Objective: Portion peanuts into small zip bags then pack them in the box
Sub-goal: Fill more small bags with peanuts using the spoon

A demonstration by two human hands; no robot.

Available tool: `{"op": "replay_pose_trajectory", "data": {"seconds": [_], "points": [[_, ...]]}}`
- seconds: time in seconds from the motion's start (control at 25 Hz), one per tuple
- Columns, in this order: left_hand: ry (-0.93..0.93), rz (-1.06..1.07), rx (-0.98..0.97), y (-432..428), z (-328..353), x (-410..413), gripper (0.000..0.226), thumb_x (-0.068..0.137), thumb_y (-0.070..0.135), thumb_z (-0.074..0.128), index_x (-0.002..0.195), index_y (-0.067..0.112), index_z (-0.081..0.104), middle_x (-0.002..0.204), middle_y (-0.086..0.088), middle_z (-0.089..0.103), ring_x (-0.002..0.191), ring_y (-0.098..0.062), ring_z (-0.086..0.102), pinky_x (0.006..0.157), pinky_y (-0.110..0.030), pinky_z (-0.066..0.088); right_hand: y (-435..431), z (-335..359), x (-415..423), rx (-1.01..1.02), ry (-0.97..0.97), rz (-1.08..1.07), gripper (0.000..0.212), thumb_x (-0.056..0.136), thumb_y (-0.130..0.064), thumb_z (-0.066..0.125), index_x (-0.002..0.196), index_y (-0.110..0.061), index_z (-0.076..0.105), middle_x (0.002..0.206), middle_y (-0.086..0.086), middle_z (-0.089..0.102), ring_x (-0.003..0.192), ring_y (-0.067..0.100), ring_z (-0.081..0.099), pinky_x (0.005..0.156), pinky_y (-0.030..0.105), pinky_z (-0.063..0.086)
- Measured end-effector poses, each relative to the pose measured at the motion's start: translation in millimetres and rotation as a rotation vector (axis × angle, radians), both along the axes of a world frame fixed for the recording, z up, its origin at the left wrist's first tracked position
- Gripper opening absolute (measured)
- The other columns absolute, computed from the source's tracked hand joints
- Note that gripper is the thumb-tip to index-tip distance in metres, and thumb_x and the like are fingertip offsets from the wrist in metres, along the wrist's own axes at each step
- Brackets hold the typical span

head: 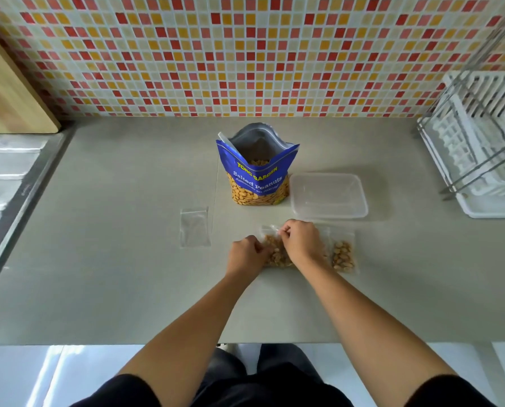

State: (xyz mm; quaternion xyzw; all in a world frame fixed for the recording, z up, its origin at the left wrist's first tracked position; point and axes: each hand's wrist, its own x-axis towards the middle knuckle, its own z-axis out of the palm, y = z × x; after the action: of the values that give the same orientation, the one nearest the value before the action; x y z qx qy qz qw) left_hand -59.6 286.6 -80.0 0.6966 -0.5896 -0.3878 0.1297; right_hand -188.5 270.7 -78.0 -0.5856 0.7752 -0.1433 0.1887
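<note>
On a grey kitchen counter (98,274) backed by a wall of red, orange and cream mosaic tiles, a person seen from above works with both bare arms stretched forward. Both hands meet over a small clear zip bag (276,254) partly filled with peanuts, lying flat near the middle of the counter. The left hand (246,254) is curled closed, pinching the bag's left side, and the right hand (299,240) is also closed, its fingertips (283,232) pinching the bag's top edge. This looks like the sealing step for this portion, the zip strip being pressed shut. Just to the right, lying flat, is a second small bag (343,255) already holding peanuts. An empty zip bag (194,227) lies well apart to the left. Behind the hands stands the big blue peanut pouch (257,168), upright and open at the top, with nuts visible inside. Just beside it on the right sits a clear plastic box (329,195); whether its lid is on cannot be told, and no bags show inside it. A likely next move is running the fingers along the whole zip so no gap is left, then filling the spare bag before packing all of them into the box. A white dish rack (480,142) stands at the far right and a wooden board (7,92) leans at the far left.
</note>
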Motion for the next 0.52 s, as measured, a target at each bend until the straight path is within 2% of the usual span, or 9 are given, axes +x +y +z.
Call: {"op": "replay_pose_trajectory", "data": {"seconds": [0.16,0.24,0.4,0.52], "points": [[-0.025,0.022,-0.046,1,2,4,0.034,0.086,0.037,0.057,0.097,0.005,0.060,0.091,-0.013,0.067,0.083,-0.030,0.062,0.064,-0.030,0.045,4,3,0,-0.053,0.098,0.047,0.028,0.088,-0.028,0.059,0.106,-0.006,0.062,0.104,0.014,0.065,0.095,0.032,0.062,0.075,0.033,0.047],[-0.007,0.074,-0.101,-5,8,17,0.034,0.086,0.038,0.057,0.099,0.006,0.061,0.089,-0.012,0.068,0.083,-0.029,0.062,0.066,-0.028,0.044,3,6,4,-0.119,0.033,0.061,0.032,0.086,-0.026,0.061,0.110,-0.005,0.061,0.104,0.016,0.064,0.093,0.034,0.063,0.078,0.036,0.048],[-0.048,0.231,-0.196,-25,11,66,0.023,0.088,0.025,0.056,0.095,0.005,0.064,0.089,-0.014,0.069,0.086,-0.031,0.062,0.068,-0.030,0.044,-1,7,36,-0.172,-0.072,0.192,0.022,0.087,-0.020,0.057,0.102,-0.005,0.063,0.099,0.016,0.066,0.090,0.033,0.064,0.076,0.037,0.048],[-0.134,0.270,-0.207,-37,8,101,0.021,0.088,0.019,0.056,0.099,0.003,0.063,0.096,-0.017,0.067,0.089,-0.033,0.060,0.070,-0.029,0.041,2,-5,74,-0.100,-0.083,0.336,0.032,0.092,-0.018,0.048,0.119,-0.003,0.056,0.118,0.017,0.060,0.107,0.033,0.058,0.089,0.038,0.045]]}}
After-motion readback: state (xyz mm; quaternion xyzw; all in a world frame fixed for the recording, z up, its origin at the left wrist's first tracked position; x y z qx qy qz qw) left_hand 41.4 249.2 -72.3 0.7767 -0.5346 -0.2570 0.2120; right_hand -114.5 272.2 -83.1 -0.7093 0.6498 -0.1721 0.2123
